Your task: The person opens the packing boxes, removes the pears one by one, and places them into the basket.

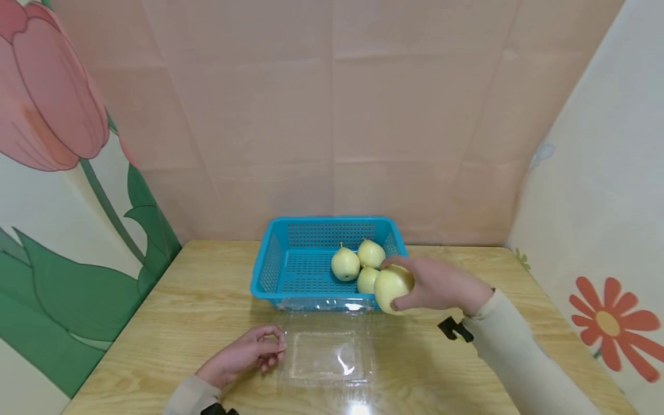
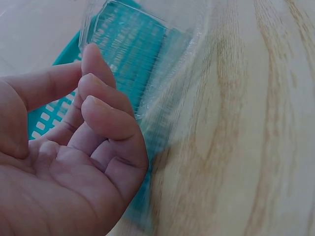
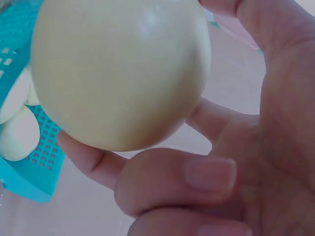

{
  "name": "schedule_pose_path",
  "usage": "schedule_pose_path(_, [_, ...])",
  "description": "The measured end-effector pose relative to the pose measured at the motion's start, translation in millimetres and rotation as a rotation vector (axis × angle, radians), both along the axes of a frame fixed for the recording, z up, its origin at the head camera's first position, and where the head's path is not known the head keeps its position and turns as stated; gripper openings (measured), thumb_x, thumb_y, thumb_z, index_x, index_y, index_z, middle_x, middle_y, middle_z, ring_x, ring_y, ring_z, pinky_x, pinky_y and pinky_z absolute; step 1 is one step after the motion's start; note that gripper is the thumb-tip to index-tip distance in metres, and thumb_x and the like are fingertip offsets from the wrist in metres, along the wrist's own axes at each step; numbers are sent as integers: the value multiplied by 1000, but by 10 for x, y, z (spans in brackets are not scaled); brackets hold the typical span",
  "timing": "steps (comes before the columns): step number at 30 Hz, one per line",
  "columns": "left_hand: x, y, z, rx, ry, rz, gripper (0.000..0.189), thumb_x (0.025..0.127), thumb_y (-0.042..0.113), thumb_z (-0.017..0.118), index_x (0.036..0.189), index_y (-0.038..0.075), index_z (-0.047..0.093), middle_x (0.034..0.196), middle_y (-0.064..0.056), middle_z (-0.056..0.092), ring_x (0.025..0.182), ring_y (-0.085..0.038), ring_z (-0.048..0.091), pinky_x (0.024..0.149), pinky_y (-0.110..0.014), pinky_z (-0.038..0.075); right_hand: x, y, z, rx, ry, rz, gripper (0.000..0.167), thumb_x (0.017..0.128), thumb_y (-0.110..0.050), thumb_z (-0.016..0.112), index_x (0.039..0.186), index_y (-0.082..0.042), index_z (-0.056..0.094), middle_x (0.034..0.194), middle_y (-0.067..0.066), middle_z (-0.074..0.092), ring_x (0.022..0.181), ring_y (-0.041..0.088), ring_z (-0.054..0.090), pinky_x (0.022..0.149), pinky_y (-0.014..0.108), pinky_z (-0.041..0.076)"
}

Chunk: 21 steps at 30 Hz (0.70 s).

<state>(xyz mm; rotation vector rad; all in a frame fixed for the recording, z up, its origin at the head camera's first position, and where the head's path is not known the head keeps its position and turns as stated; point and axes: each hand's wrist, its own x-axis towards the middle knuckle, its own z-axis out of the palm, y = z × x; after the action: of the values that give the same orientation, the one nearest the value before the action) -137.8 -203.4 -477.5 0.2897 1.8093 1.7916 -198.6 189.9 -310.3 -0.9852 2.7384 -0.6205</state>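
Observation:
My right hand [image 1: 433, 283] grips a pale yellow-green pear [image 1: 392, 288] over the front right corner of the blue basket [image 1: 263, 259]. Close up in the right wrist view, thumb and fingers curve around the smooth pear [image 3: 123, 73]. Three more pears lie together in the basket's right half, among them one with an upright stem [image 1: 344, 264]. In front of the basket sits a clear plastic box [image 1: 329, 357]. My left hand [image 1: 254, 351] is at the box's left edge, thumb and index finger pinching it there, the other fingers curled.
The wooden table [image 1: 171, 323] carries everything and meets a pinkish wall covering [image 1: 332, 115] behind the basket. Side walls bear a painted tulip [image 1: 57, 86] on the left and a red flower [image 1: 607, 323] on the right.

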Motion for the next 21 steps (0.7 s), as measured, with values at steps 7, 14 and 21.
schedule_pose_path(7, [-4, -4, -14, 2, -8, 3, 7, 99, 14, 57, 101, 8, 56, 87, -2, 65, 69, -10, 52, 58, -20, 45, -207, -172, 61, -11, 31, -26, 65, 75, -33, 81, 131, -15, 54, 88, 4, 61, 70, 17, 56, 59, 31, 47])
schedule_pose_path(14, [1, 0, -5, 4, -16, 2, 9, 99, 16, 58, 101, 7, 56, 87, -2, 66, 69, -10, 52, 58, -20, 45, -391, -406, 75, 76, 25, -16, 64, 76, -38, 80, 132, -22, 55, 91, 2, 62, 73, 19, 55, 59, 31, 46])
schedule_pose_path(21, [-9, 6, -7, 3, -18, -2, 7, 99, 14, 57, 101, 7, 56, 87, -3, 65, 68, -10, 51, 58, -20, 44, -592, -645, 71, 152, -17, 2, 66, 77, -40, 80, 135, -25, 54, 92, -1, 62, 87, 21, 53, 63, 32, 45])
